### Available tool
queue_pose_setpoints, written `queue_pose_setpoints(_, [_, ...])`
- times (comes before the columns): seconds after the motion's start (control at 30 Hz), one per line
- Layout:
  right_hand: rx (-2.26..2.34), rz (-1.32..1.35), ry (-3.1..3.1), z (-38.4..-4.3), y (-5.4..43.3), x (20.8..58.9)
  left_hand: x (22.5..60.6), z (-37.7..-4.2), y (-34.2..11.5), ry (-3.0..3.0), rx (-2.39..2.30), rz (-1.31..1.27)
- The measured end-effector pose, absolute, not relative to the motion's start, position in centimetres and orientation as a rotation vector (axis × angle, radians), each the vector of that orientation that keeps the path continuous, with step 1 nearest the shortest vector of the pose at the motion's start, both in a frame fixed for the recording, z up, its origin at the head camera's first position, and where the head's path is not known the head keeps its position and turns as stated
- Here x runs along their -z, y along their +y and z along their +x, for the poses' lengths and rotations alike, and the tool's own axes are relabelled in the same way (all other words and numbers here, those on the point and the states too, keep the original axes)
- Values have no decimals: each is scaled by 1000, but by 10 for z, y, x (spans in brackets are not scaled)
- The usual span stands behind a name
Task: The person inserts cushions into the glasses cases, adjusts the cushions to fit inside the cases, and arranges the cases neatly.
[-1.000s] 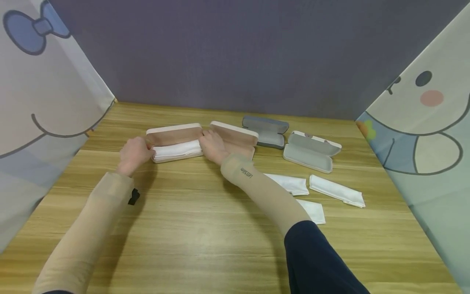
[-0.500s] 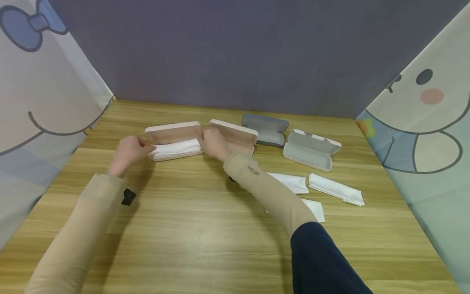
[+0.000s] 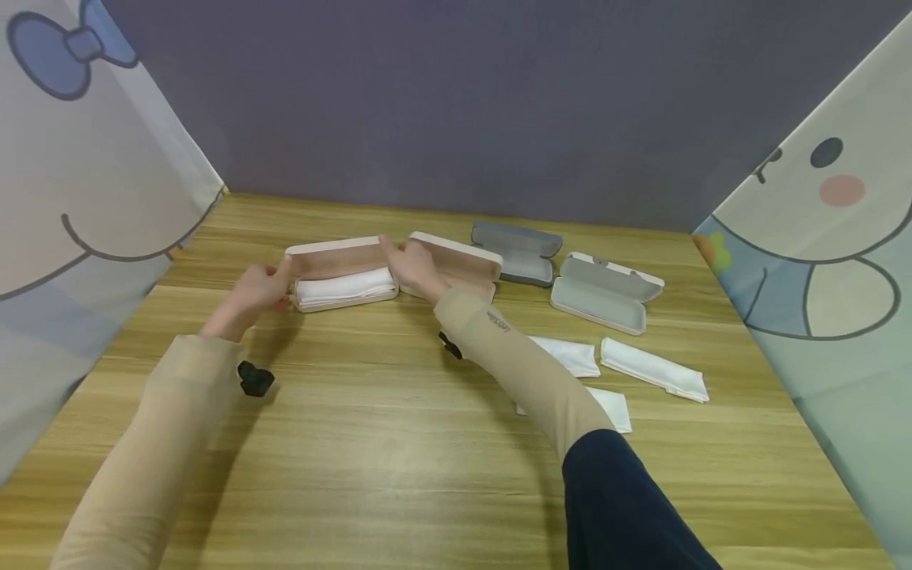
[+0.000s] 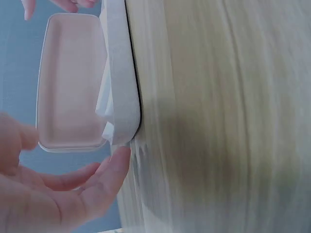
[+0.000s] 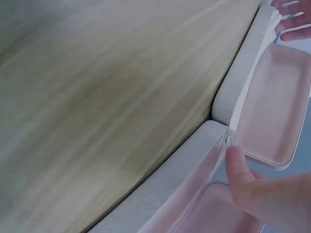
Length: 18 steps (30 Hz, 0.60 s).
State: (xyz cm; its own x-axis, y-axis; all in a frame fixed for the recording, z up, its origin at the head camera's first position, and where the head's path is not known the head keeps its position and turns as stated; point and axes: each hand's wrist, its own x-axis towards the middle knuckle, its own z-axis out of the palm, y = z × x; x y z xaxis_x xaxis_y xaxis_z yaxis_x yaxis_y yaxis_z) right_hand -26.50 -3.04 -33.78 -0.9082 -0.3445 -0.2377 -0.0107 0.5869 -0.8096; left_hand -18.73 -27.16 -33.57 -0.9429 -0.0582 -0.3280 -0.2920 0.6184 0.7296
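White folded cloth [image 3: 347,288] lies lengthwise in the open oblong pink-lined cream case [image 3: 336,260] left of the frame's centre, apparently to fit; the left hand [image 3: 252,293], fingers spread, and the right hand [image 3: 416,270], visible fingers apart, bracket its ends, perhaps to steady it

From my end the feed shows a long beige left sleeve [image 3: 153,431] and a matching beige right sleeve [image 3: 523,368], plain stretchy-looking fabric, wider at the cuffs. The right one's got small dark lettering [image 3: 498,321] near the wrist, too tiny for me to read. Above that it's a navy sleeve [image 3: 620,499]. There's also a little black lump [image 3: 255,380] by the left cuff, another black bit [image 3: 450,345] by the right. Both the left hand [image 3: 248,294] and right hand [image 3: 415,267] are bare btw.
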Motion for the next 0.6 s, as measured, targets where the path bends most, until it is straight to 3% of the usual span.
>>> queue_pose_setpoints(0.6, [1163, -101, 2367, -273, -48, 330, 339, -199, -262, 2298, -1529, -497])
